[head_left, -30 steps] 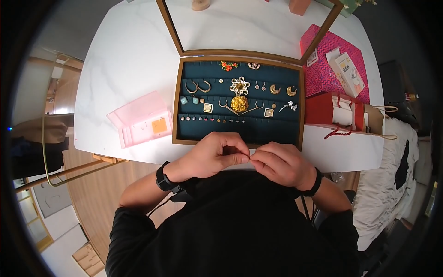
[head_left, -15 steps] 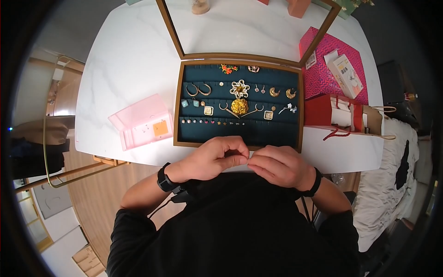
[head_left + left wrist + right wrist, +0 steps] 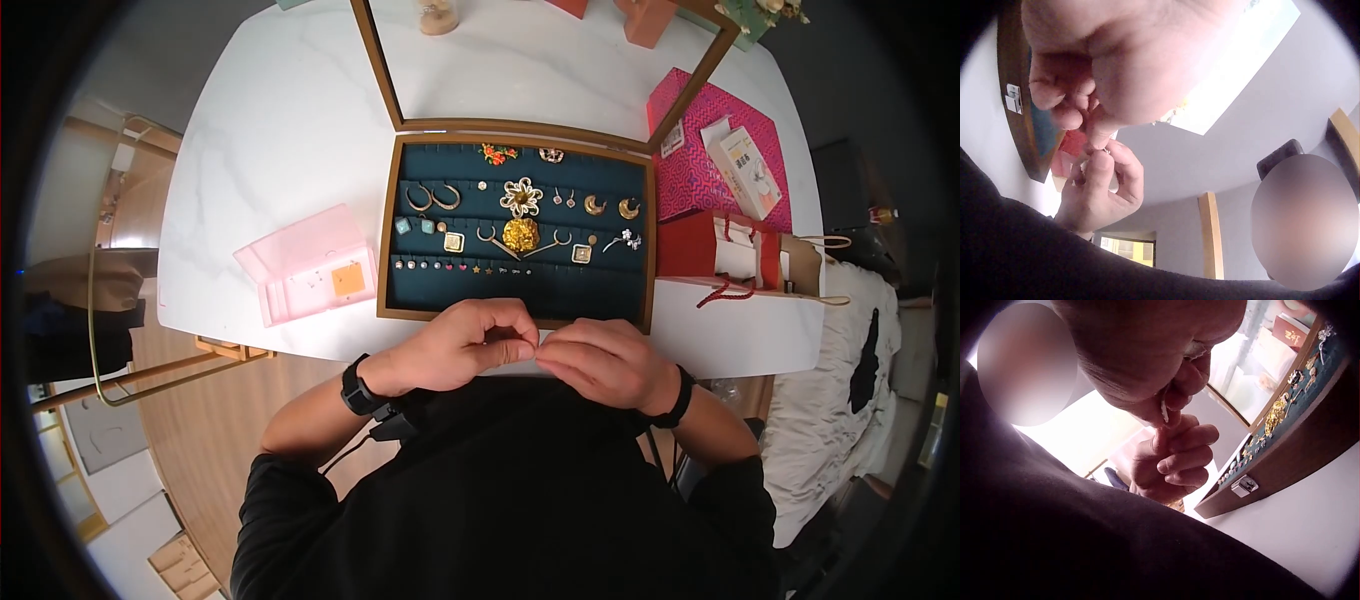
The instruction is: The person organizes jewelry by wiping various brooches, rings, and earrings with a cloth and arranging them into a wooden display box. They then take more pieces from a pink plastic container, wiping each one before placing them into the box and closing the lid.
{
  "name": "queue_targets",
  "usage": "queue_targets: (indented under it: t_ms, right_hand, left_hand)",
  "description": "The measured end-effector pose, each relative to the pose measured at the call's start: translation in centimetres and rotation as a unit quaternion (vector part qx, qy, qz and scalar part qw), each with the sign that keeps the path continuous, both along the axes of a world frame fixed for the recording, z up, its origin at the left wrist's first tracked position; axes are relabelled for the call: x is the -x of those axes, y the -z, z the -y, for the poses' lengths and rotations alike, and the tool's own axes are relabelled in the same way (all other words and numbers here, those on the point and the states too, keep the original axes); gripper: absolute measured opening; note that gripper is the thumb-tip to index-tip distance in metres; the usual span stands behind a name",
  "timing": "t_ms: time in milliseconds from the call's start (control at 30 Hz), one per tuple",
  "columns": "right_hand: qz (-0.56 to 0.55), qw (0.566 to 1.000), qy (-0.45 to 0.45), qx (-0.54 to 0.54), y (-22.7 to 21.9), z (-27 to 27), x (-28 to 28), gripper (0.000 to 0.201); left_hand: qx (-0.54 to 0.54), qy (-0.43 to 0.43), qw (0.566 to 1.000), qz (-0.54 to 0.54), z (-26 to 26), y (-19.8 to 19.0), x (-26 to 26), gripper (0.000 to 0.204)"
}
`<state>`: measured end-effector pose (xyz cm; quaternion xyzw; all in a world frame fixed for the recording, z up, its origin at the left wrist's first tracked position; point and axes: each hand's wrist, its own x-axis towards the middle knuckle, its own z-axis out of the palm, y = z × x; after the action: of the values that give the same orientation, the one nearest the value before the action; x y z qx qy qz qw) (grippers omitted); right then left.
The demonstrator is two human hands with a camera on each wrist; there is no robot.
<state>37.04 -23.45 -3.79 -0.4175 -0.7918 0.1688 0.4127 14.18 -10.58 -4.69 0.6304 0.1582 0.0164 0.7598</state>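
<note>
Both hands meet fingertip to fingertip in front of the jewelry display case (image 3: 650, 250). My left hand (image 3: 465, 345) pinches a tiny item (image 3: 1107, 150) between thumb and forefinger; I cannot tell its kind. From the other side, my right hand (image 3: 615, 362) curls its fingers in against the same spot. A thin white piece (image 3: 1165, 409), mostly hidden, shows between the right fingers. The case's glass lid stands raised. Its dark green lining (image 3: 590, 293) carries rows of earrings and brooches, among them a gold flower brooch (image 3: 520, 236) and a row of small studs (image 3: 448, 267).
On the left of the case lies an open pink box (image 3: 285, 298) with small pieces and an orange square (image 3: 347, 279). To the right are a red paper bag (image 3: 690, 245), a pink patterned box (image 3: 680, 110) and a small white carton (image 3: 748, 175). A metal clasp (image 3: 1244, 485) juts from the case's front.
The fingertips of both hands stay together, with the right fingers shifting slightly. The head view has tilted a little, so the case appears slightly lower.
</note>
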Motion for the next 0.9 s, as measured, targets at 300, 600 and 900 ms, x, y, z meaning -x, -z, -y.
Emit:
queue_targets:
  t_ms: [300,600,900]
  right_hand:
    - [-0.023,0.992,0.060,0.110,-0.2,-0.6,-0.6,0.015]
    - [0.017,0.967,0.190,0.171,2.1,-3.2,-1.1,0.011]
    - [0.041,0.959,0.199,0.195,2.5,-4.2,-0.5,0.011]
  left_hand:
    - [-0.073,-0.076,0.994,-0.025,0.0,-0.1,1.4,0.013]
    - [-0.126,-0.153,0.977,-0.075,-1.1,0.0,6.3,0.011]
    - [-0.127,-0.161,0.977,-0.055,-0.6,0.2,7.7,0.009]
